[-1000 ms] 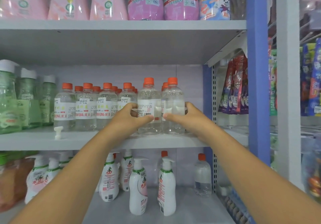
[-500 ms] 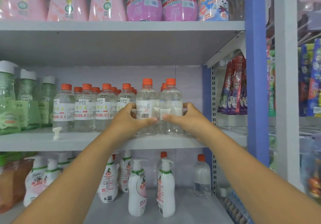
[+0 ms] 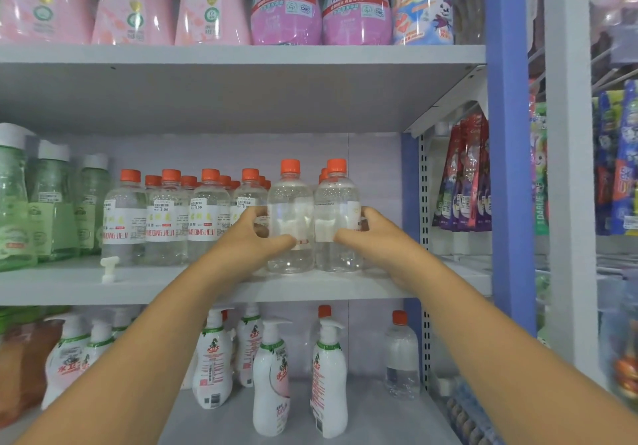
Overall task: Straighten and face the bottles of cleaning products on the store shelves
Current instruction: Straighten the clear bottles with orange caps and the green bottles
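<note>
Fingers of the left hand (image 3: 250, 237) curl round the left clear bottle (image 3: 290, 216) and the right hand (image 3: 371, 237) grips its right neighbour (image 3: 336, 216), both upright at the middle shelf (image 3: 138, 284) front, labels turned from view.

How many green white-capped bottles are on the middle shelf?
3, at the left end of the middle shelf: leftmost bottle, centre bottle, rightmost bottle. More may hide behind.

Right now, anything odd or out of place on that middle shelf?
Yes. A loose white pump cap lies alone at the shelf edge. The two clear bottles held by the left hand and right hand show their backs, unlike neighbours.
</note>
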The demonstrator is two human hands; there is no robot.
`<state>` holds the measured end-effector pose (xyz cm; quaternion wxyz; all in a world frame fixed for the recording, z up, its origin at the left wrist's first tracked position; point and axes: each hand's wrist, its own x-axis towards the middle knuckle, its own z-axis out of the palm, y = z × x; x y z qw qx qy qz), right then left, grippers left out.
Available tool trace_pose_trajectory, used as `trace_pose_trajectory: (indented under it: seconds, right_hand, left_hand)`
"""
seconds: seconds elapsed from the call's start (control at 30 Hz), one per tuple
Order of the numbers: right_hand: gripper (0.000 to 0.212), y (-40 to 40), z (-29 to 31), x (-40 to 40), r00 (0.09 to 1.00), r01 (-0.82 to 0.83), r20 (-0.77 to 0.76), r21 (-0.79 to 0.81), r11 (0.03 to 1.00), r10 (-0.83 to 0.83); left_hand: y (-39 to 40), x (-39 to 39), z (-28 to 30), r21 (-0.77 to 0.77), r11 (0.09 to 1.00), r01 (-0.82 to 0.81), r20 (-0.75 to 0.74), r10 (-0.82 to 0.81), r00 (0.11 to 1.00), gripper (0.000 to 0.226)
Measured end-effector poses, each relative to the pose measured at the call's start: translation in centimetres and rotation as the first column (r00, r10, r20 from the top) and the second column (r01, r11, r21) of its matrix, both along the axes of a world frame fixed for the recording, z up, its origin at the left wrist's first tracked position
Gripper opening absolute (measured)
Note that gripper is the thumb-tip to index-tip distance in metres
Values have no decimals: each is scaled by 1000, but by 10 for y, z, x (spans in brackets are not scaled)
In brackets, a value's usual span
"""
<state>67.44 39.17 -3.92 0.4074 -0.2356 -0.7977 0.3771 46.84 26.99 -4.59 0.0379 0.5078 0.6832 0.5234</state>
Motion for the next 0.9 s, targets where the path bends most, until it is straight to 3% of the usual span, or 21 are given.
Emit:
trace_pose_trajectory:
  seconds: [0.13,0.27,0.37,0.43,0.5,0.6,0.77,0.9]
  right_hand:
    - [93,1,-2,-2,999,42,21,47,998,-43]
    - [66,0,0,-1,1000,-10,30,15,1000,9]
    - [77,2,-2,-2,1000,9,9,34,999,-9]
    - [85,2,-2,-4,1000,19,7,43,999,-19]
    - [72,1,0,-3,1000,2,5,31,1000,-2]
    - [56,0,0,-1,1000,-7,-4,7,1000,7]
    - [70,-2,0,-2,1000,13,3,19,1000,-13]
    - [62,-1,0,0,1000,-15,26,4,1000,15]
  left_hand:
    - [0,5,-1,13,1000,-14,-18,15,1000,99]
    - [2,3,-3,12,998,-59,-77,59,995,85]
    - [3,-1,-2,24,1000,-14,-40,15,999,74]
    - [2,2,-1,28,1000,8,-19,-7,1000,83]
    - [1,7,-2,35,999,-6,-27,7,1000,96]
    - [1,8,-4,46,998,-50,-59,53,997,92]
    - [2,3,-4,49,998,-33,-54,36,998,77]
    - [3,8,-6,37,997,-70,-76,72,994,99]
